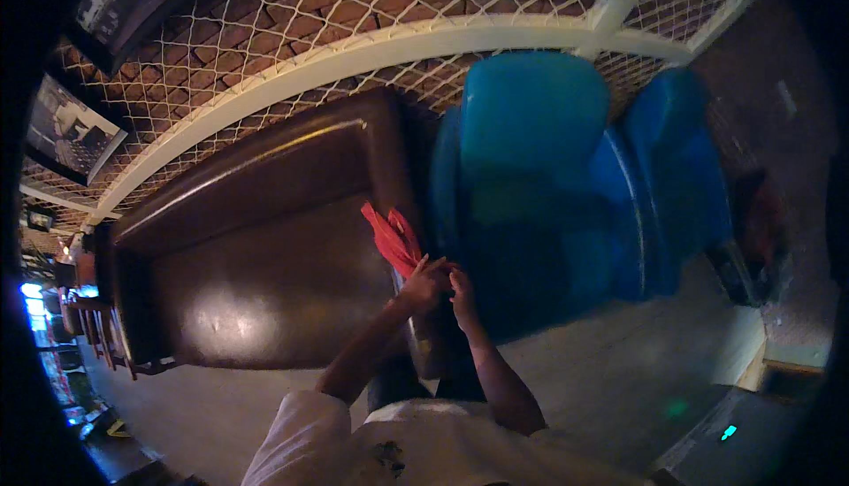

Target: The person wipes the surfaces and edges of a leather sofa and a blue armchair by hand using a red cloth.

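Note:
A bunched piece of red cloth or thin plastic [396, 240] extends up and to the left from my hands, over the near arm of a brown leather-like sofa [265, 274]. My left hand [424, 285] is closed around its lower end. Beside it on the right, my right hand [461, 290] has its fingers bent at a dark reddish end of the same piece; whether they grip it is unclear.
Right of the sofa stand a blue armchair [537, 114] and another blue seat [683, 148]. White wire mesh [292, 15] covers a brick wall behind them. Framed pictures [73, 131] hang at the left. Pale floor [584, 360] runs along the front.

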`<state>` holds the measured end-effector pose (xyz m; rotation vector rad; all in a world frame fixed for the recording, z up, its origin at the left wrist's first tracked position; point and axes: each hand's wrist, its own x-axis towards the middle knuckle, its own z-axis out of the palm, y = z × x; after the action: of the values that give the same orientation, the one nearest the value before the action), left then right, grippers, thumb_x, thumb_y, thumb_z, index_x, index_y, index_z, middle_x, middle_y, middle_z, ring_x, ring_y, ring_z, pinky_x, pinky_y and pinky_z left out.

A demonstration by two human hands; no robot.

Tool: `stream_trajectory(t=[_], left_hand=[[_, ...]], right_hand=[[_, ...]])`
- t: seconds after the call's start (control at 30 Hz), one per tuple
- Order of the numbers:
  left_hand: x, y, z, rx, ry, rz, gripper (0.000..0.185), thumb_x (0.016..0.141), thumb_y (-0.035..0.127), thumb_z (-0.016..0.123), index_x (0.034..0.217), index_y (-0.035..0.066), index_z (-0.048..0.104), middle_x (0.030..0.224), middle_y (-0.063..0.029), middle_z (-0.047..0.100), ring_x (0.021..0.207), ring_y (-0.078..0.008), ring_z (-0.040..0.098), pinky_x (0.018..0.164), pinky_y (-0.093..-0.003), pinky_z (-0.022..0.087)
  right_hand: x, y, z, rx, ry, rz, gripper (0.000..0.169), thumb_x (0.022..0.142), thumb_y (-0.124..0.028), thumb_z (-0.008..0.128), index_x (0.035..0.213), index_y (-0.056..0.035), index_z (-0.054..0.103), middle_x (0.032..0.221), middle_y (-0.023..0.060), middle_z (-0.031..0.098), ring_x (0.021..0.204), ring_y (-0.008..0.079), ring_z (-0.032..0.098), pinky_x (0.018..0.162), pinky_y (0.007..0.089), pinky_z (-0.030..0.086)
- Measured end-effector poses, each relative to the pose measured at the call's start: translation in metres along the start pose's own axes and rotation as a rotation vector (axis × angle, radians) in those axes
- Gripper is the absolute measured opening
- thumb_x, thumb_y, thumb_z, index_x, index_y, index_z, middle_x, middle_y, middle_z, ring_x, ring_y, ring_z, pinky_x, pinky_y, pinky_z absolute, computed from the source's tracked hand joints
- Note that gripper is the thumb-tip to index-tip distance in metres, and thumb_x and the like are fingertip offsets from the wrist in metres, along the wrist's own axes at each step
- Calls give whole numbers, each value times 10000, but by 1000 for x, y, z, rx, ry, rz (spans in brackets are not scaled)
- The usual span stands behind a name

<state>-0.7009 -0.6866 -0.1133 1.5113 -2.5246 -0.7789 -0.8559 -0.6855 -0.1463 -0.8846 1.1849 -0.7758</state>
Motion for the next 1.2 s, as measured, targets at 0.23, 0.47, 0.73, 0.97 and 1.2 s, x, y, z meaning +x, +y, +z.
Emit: stream_trajectory(t=[0.23, 0.47, 0.73, 0.97, 1.2], left_hand=[[-97, 78, 47, -66, -155, -178, 591, 845, 279, 597, 1410, 178, 456, 1563, -88, 282, 1505, -301, 64, 1150, -637, 75], [-103, 114, 42, -32, 133, -369, 469, 881, 255, 555, 1334, 147, 499, 1389, -173, 417, 1305, -407, 368, 1034, -672, 281], [-141, 147, -13, -93, 536, -304, 488, 810, 193, 596, 1279, 90, 513, 1240, -205, 483, 1172, -434, 464, 1031, -589, 341], [-171, 213, 12, -96, 441, -164, 426, 751, 168, 613, 1155, 64, 530, 1095, -157, 528, 1063, -357, 522, 944, -542, 391], [-165, 270, 17, -355, 387, 60, 407, 780, 93, 609, 1170, 25, 516, 1023, -173, 543, 979, -378, 564, 844, -473, 465]], right_hand=[[-71, 59, -1, -114, 21, -61, 348, 866, -243, 734, 1133, -65, 598, 1126, 85, 624, 1055, 204, 585, 905, 336, 471], [-36, 10, -17, -91, 110, 217, 275, 805, -130, 772, 1012, -52, 608, 951, 44, 637, 895, 165, 606, 802, 297, 494], [-88, -62, -13, 293, -75, 465, 364, 861, -297, 731, 1124, -69, 625, 1114, 91, 659, 998, 197, 630, 896, 357, 510], [-235, -76, -61, 245, -276, -46, 385, 933, -359, 623, 1197, -79, 619, 1204, 93, 650, 1118, 222, 618, 971, 424, 493], [-254, -111, -123, 436, -82, 398, 376, 927, -271, 595, 1238, -59, 590, 1220, 100, 642, 1112, 244, 620, 964, 419, 492]])
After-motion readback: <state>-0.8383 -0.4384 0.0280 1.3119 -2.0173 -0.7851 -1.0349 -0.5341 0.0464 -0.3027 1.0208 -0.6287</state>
